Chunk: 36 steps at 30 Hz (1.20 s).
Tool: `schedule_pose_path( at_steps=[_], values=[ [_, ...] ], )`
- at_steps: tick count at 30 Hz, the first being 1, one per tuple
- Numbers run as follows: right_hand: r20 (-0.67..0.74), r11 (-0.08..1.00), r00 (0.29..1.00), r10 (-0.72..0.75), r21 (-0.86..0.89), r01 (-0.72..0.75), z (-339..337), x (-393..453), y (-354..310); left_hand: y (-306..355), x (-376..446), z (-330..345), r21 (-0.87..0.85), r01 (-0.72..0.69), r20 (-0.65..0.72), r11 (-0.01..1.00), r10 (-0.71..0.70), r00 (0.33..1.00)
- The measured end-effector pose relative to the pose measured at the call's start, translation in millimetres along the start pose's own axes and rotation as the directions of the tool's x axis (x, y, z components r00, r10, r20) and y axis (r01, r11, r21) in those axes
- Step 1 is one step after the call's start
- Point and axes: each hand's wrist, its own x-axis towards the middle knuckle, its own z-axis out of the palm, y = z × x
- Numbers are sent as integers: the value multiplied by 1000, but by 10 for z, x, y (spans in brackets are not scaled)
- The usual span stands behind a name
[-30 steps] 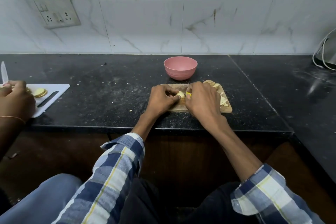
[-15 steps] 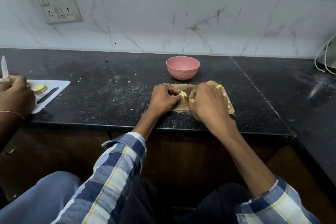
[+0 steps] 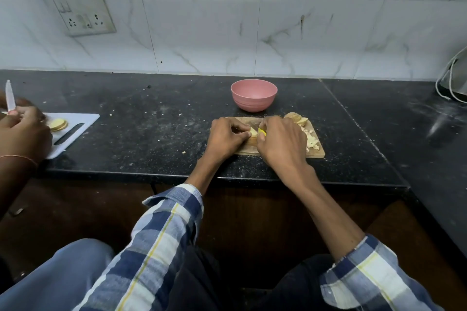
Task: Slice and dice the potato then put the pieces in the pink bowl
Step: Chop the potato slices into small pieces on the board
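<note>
Potato piece: pale yellow chunk of potato point(image 3: 253, 132), on the light wooden cutting board point(image 3: 316, 151), pinched between both hands near the board's middle
Which way: too hidden by fingers to tell the long side for sure; seems to lie left to right, cut face up
Left hand point(image 3: 225, 137): fingers curled round the left side of the chunk, holding it down
Right hand point(image 3: 279, 142): clenched round a small knife with a yellow bit point(image 3: 261, 131) peeking out by the thumb; blade hidden, so cannot tell how deep the cut is
Step now: looks like dicing this chunk into small bits
Doing it well: best to keep left fingertips tucked back from the blade, press the flat side down so no rolling, cut straight down in even little steps, then turn and cut across
Done bits: small pale diced potato pieces point(image 3: 311, 141) heaped on the right side of the board
Slices waiting: round potato slices with brown skin point(image 3: 296, 118) at the far right corner of the board
Pink bowl: round pink plastic bowl point(image 3: 254, 94), just behind the board, looks empty, so the moving step seems not yet done
Counter: dark speckled stone counter point(image 3: 151, 134) under it all, with crumbs
Far left: another person's hand point(image 3: 21, 134) with a white knife point(image 3: 10, 97) by a white cutting board point(image 3: 83, 120)
</note>
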Motion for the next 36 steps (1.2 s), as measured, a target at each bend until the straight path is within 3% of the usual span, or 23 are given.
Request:
schedule_pose_path(
  at_steps=[12, 16, 25, 36],
  values=[
    [139, 989, 985, 106, 85, -119, -13, 87, -56, -56, 22, 32, -21, -1, -13, 1000, 1, 1000],
    [194, 991, 974, 118, 34, -127, -179, -35, -44, -27, 14, 25, -23, 9, -10, 1000, -9, 1000],
    [-3, 998, 999, 45, 35, -45, -158, -208, -32, -3, -20, 1, -20, 39, -29, 999, -40, 999],
    [60, 997, 997, 54, 51, -58, 84, -39, -117, -27, -8, 0, -31, 7, -26, 999, -8, 1000]
  ],
)
